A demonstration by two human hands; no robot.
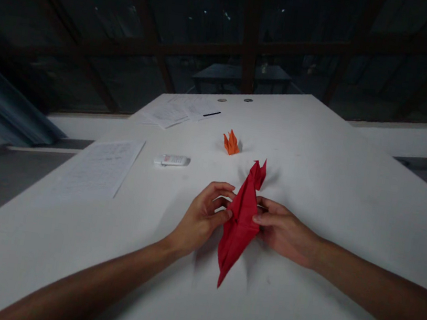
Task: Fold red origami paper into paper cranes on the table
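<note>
A folded red paper piece point(241, 222), long and pointed at both ends, is held just above the white table point(317, 158). My left hand point(203, 217) pinches its left edge between thumb and fingers. My right hand point(285, 231) pinches its right edge. The near tip of the paper points down toward the table. A small folded orange paper figure point(231, 143) stands on the table beyond the red piece, apart from both hands.
A white glue stick or marker point(172, 160) lies left of centre. A printed sheet point(97, 167) rests near the table's left edge, and more papers with a black pen point(183, 110) lie at the far end. Dark windows stand behind.
</note>
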